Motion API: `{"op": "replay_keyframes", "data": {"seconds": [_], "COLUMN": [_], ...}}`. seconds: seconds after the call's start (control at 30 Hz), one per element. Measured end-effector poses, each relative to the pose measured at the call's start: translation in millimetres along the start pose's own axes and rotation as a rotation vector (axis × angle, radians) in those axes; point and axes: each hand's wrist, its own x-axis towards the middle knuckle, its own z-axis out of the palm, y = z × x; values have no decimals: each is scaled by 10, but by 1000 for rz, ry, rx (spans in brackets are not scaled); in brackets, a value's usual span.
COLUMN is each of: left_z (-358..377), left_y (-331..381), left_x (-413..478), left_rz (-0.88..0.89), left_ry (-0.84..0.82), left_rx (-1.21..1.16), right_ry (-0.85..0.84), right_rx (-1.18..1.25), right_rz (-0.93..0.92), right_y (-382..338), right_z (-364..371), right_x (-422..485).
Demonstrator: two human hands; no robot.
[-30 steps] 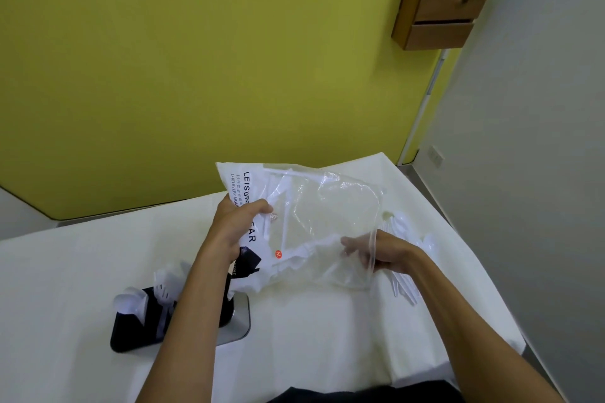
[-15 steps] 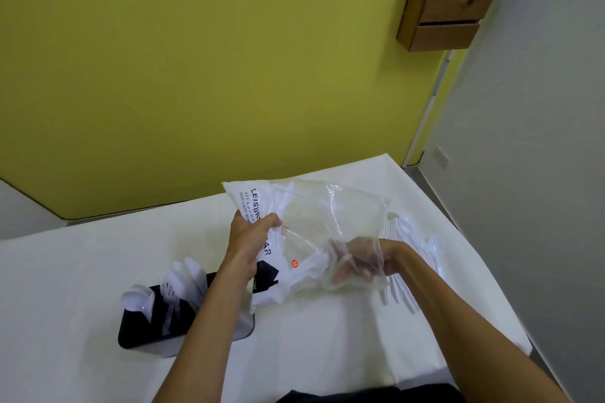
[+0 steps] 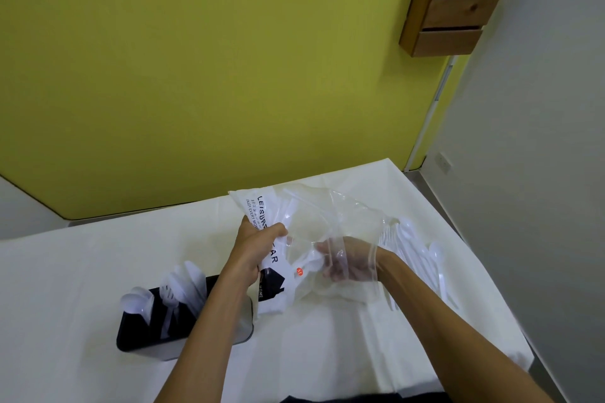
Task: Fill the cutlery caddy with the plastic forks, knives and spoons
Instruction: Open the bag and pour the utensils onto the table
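Your left hand (image 3: 258,249) grips the bag (image 3: 314,216) by its printed edge, your right hand (image 3: 348,263) is inside it, its grip unclear, and the caddy (image 3: 140,340) stands at 8 o'clock, nearer your left.

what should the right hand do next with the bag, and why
Probably close the right hand on the white pieces in the bag and draw them out. That hand is inside the clear bag with its fingers by those pieces, while the left hand grips the printed edge. The caddy at the left looks to have room.
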Motion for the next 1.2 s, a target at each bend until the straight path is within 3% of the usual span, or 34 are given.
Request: {"op": "replay_keyframes", "data": {"seconds": [0.27,0.47,0.57,0.8,1.0,1.2], "left_z": [-140,-76,-89,-164,-267,-345], "left_y": [48,27,40,27,109,169], "left_x": [23,23,4,-28,-15,-15], "left_rz": [21,-41,-69,-63,-6,4], "left_ry": [25,-39,-50,-17,77,110], "left_rx": [101,172,212,254,203,191], "right_ry": [285,144,81,209,491,588], "right_rx": [-114,-54,133,344,58,-135], "right_rz": [-226,-328,-336,-398,-576,-534], "right_y": [-99,-177,-157,-269,-336,-256], "right_z": [-32,102,73,88,-45,-298], "right_x": [52,113,127,118,91,-155]}}
